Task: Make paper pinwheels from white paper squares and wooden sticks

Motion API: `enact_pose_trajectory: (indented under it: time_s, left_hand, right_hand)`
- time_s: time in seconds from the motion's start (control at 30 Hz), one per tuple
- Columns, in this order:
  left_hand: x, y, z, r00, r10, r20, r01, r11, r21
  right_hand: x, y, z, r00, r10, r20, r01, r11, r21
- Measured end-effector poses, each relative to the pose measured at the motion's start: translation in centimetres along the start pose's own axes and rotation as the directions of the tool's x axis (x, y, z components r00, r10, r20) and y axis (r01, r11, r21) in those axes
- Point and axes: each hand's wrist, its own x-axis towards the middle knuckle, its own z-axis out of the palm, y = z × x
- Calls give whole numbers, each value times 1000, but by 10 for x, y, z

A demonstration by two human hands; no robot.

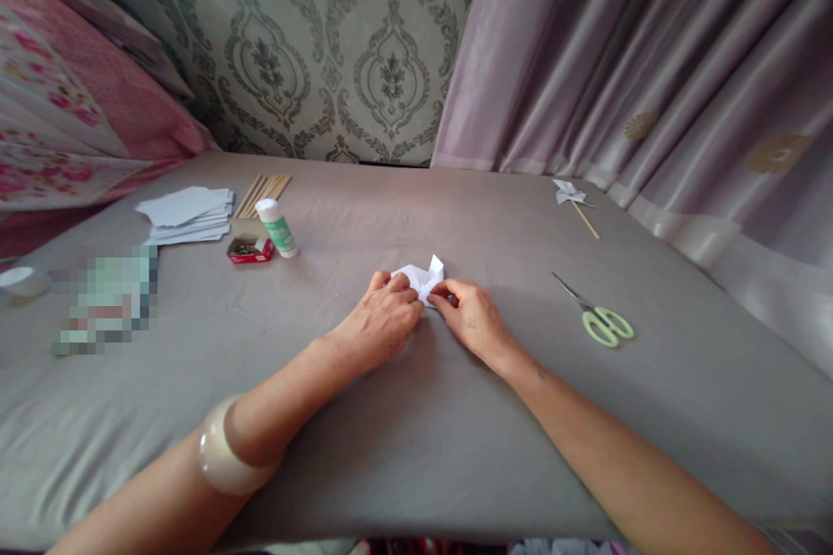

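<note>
The paper [422, 277] lies on the cloth [370, 451], between the two hands, with one flap [436, 265] standing up at its far right. The left hand [387, 316] is curled over the paper's left part and holds it; its fingertips are partly hidden. The right hand [472, 316] pinches the near right edge between thumb and fingers. The step in hand is judged to be shaping the paper. Sound practice calls for steady left-hand pressure against slipping, a light right-hand pinch to avoid stray creases, and knuckles clear of the raised flap. The cloth looks soft, so pressure is best spread evenly. The scissors [597, 316] lie well apart, on the right; no obstruction noted there.
</note>
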Motion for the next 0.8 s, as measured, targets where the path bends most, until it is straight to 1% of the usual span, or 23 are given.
enact_pose_trajectory:
  time_s: [0.2,0.47,0.63,0.8]
  left_hand:
    - [0,0,1,1000,-13,20,13,1000,14]
    - [1,1,2,1000,-20,20,19,1000,14]
    - [1,1,1,999,-23,38,23,1000,16]
    - [1,1,2,999,-16,30,16,1000,13]
  right_hand:
    - [2,-2,-1,999,14,33,-13,1000,-25]
    - [3,-7,-5,999,-23,45,26,997,-69]
    - [3,-10,-7,998,-2,58,7,996,-87]
    - [3,-10,-8,997,-5,75,13,993,-114]
